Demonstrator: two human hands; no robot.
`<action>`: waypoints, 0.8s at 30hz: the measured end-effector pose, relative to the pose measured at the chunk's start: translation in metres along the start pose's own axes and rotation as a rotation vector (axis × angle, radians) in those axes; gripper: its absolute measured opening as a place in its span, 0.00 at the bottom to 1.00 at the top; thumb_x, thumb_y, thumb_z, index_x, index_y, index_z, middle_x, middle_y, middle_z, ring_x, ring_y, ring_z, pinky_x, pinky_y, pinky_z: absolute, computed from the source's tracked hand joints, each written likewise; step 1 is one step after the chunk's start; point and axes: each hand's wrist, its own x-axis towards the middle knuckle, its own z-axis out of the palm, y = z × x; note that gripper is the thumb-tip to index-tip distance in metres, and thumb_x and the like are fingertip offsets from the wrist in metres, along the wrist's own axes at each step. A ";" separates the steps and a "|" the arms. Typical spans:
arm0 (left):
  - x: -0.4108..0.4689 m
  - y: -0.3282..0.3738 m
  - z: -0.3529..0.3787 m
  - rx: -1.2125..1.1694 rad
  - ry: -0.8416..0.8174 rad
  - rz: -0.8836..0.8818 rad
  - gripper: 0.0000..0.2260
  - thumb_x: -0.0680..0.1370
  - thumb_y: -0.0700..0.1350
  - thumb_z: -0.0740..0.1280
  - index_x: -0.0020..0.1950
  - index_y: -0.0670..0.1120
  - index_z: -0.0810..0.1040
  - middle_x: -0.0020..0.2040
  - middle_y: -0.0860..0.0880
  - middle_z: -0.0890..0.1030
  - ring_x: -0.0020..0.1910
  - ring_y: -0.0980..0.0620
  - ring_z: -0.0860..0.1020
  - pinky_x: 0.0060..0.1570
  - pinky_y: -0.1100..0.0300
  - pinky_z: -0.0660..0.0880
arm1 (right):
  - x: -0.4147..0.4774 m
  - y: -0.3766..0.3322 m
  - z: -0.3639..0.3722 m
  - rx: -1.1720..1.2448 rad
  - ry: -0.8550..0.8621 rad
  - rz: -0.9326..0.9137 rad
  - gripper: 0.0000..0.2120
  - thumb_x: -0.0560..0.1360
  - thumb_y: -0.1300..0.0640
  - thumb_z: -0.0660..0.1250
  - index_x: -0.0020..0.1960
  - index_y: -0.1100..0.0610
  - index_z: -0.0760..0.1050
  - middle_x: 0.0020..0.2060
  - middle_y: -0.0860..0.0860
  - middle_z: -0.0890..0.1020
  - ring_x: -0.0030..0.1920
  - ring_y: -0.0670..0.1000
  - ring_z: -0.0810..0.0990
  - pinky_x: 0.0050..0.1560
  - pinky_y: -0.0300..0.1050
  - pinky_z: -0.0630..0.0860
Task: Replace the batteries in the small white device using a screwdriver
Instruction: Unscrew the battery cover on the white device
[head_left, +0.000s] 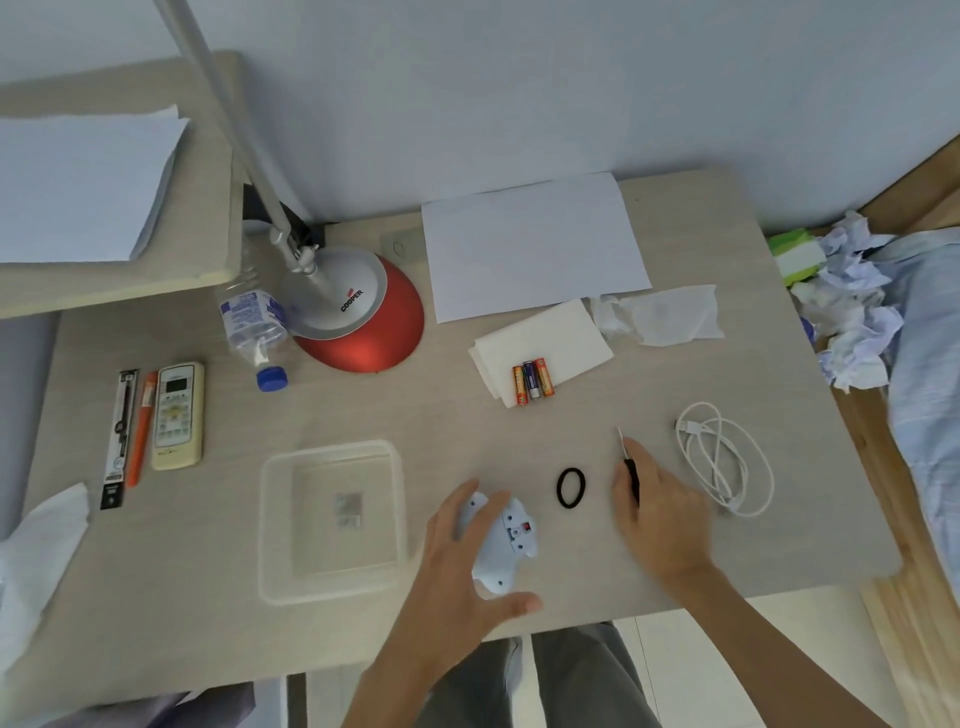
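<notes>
The small white device (511, 540) lies near the table's front edge with its underside up, showing a small red switch. My left hand (457, 561) rests over it, fingers spread across its left side and thumb at its near end. My right hand (660, 509) lies on the black-handled screwdriver (627, 462), whose thin metal tip points away from me; the fingers cover most of the handle. Three batteries (532, 381) lie side by side on a folded white tissue (550, 343) farther back.
A black hair tie (571, 487) lies between my hands. A clear plastic tray (332, 519) sits to the left, a coiled white cable (727, 457) to the right. Farther off are a red lamp base (363, 322), a water bottle (254, 327), a remote (177, 415) and white paper (535, 244).
</notes>
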 end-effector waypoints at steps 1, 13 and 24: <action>-0.001 -0.005 0.002 -0.014 0.014 -0.009 0.45 0.67 0.66 0.81 0.80 0.68 0.62 0.81 0.65 0.48 0.81 0.59 0.56 0.78 0.53 0.68 | 0.000 0.000 0.000 0.005 0.000 0.004 0.18 0.82 0.54 0.64 0.68 0.60 0.79 0.32 0.51 0.81 0.27 0.51 0.77 0.27 0.43 0.69; 0.019 -0.028 0.005 -0.081 -0.024 -0.042 0.34 0.75 0.58 0.78 0.75 0.74 0.64 0.67 0.66 0.64 0.69 0.59 0.66 0.64 0.61 0.73 | 0.003 -0.014 -0.029 0.094 0.009 0.067 0.20 0.86 0.52 0.57 0.70 0.59 0.77 0.29 0.48 0.78 0.26 0.48 0.72 0.26 0.45 0.71; 0.078 0.004 -0.006 -0.104 -0.143 0.048 0.33 0.68 0.56 0.81 0.71 0.63 0.72 0.66 0.54 0.75 0.64 0.49 0.76 0.61 0.49 0.77 | 0.024 -0.074 -0.135 0.292 -0.052 -0.134 0.13 0.85 0.57 0.67 0.68 0.55 0.81 0.29 0.36 0.70 0.29 0.38 0.72 0.34 0.42 0.75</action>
